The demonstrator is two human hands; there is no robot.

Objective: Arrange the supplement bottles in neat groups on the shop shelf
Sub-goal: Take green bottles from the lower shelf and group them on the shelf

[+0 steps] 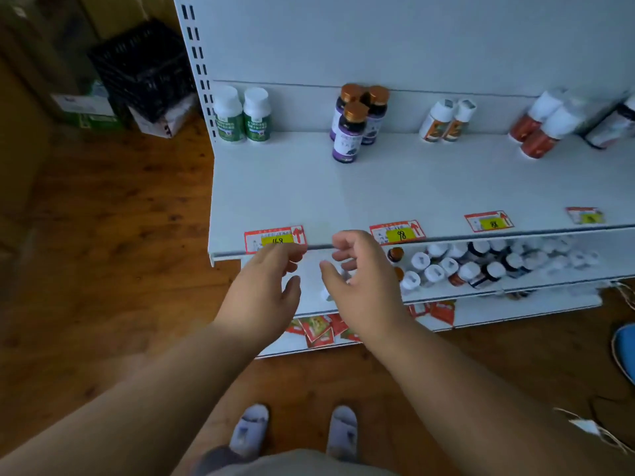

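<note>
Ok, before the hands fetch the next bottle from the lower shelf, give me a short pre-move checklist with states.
1. Left hand free: ok, fingers loose, nothing held.
2. Right hand free: ok, nothing visibly gripped.
3. Room on the upper shelf: ok, bare space between groups.
4. Green-label bottles upright, paired: ok.
5. Purple bottles grouped: ok, three clustered.
6. Lower-shelf bottles sorted: not ok, mixed.
</note>
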